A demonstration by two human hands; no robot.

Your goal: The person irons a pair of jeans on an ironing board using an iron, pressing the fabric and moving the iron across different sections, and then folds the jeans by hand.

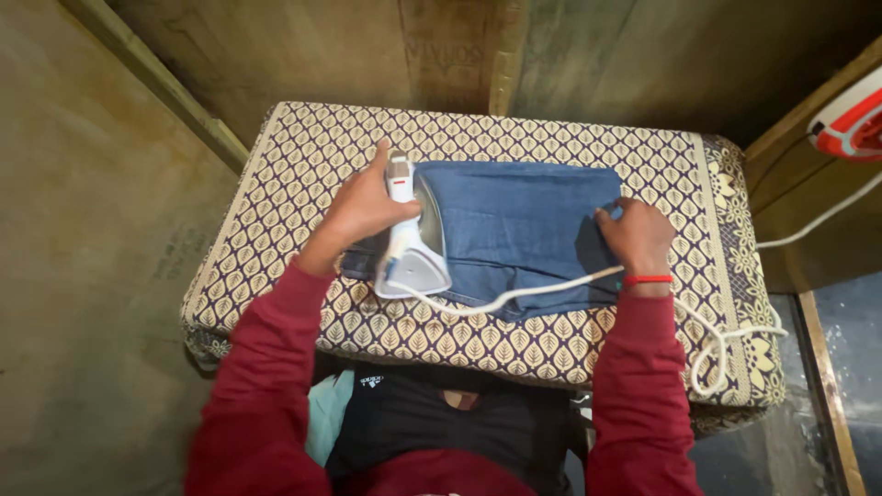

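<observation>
two hands are at work on one folded blue cloth spread over the padded tabletop with its leaf-patterned cover. the left hand is wrapped around the handle of a white iron, which sits on the cloth's near-left part, right under that hand. the right hand is not grasping anything; it lies flat with fingers pressed down on the cloth's right edge, pinning it.

judging by how things lie, the pressing looks partly done: the stretch of cloth between the two hands reads flat and smooth, while a fold or crease line shows along the near edge below the right hand, and the strip under and beside the iron cannot be judged. the far edge of the cloth looks straight.

for room: beyond the left hand there is bare cover out to the tabletop's left rim, and a band of cover lies past the cloth's far edge too. the white cord runs from the iron's heel across the near part of the cloth, under the right wrist, and loops at the right rim, so it lies in the path of any sweep toward the right hand. a second red-and-white iron rests on a ledge well beyond the right hand.
</observation>
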